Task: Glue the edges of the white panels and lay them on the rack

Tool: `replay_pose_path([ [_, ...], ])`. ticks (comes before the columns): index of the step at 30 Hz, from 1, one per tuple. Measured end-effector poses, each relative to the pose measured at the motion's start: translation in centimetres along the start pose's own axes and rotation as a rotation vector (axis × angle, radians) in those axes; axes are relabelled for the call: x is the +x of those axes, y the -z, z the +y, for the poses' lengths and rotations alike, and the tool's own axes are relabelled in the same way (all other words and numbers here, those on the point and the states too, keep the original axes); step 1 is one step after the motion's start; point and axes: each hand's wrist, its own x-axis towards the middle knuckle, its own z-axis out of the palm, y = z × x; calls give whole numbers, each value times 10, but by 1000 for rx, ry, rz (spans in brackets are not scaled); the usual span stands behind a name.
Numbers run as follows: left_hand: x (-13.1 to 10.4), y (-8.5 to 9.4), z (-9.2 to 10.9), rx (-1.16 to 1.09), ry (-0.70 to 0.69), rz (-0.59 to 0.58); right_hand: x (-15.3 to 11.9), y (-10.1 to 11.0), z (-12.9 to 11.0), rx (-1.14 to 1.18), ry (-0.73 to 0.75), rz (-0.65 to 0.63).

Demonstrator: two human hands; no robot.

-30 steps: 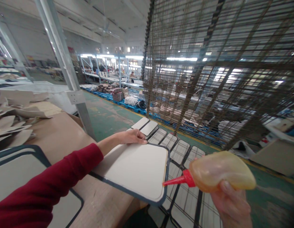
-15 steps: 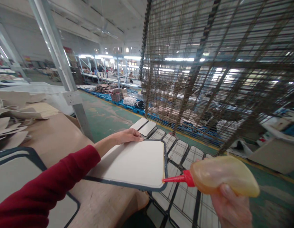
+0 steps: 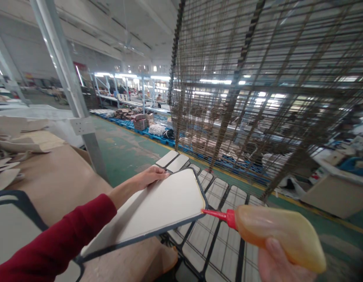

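Note:
My left hand [image 3: 150,177] grips the far edge of a white panel [image 3: 158,203] with a dark rounded border, held tilted above the table. In my right hand [image 3: 279,260] is a squeeze glue bottle [image 3: 278,229] of yellowish translucent plastic, lying nearly level. Its red nozzle tip touches the panel's near right corner, at the seam between white face and dark border. A thin yellowish line of glue runs along the panel's right edge. My right fingers are partly hidden beneath the bottle.
A wire mesh rack [image 3: 216,98] rises at the right, with several similar panels [image 3: 205,239] laid on its lower shelf. The brown-covered table [image 3: 64,172] carries cut sheets [image 3: 11,172] at left. A metal post [image 3: 67,78] stands behind it. Another dark-bordered panel [image 3: 11,235] lies at lower left.
The panel has turned, its right end rising and its near edge now slanting. The nozzle tip has stayed at the near right corner, and the bottle's rear has dipped.

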Motion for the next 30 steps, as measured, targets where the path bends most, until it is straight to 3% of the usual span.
replay_pose_path([
  [5, 4, -6, -15, -152, 24, 41, 4, 3, 8, -96, 18, 35],
  [9, 1, -18, -23, -266, 40, 63, 8, 3, 17, -14, 41, 100],
  [13, -3, -36, -32, -370, 31, 88, 19, 4, 26, 21, 90, 30],
  [20, -14, -60, -41, -410, 2, 77, 46, 9, 39, 129, 11, -28],
  [30, -20, -59, -39, -454, 10, 110, 58, -1, 46, 179, -80, -49],
])
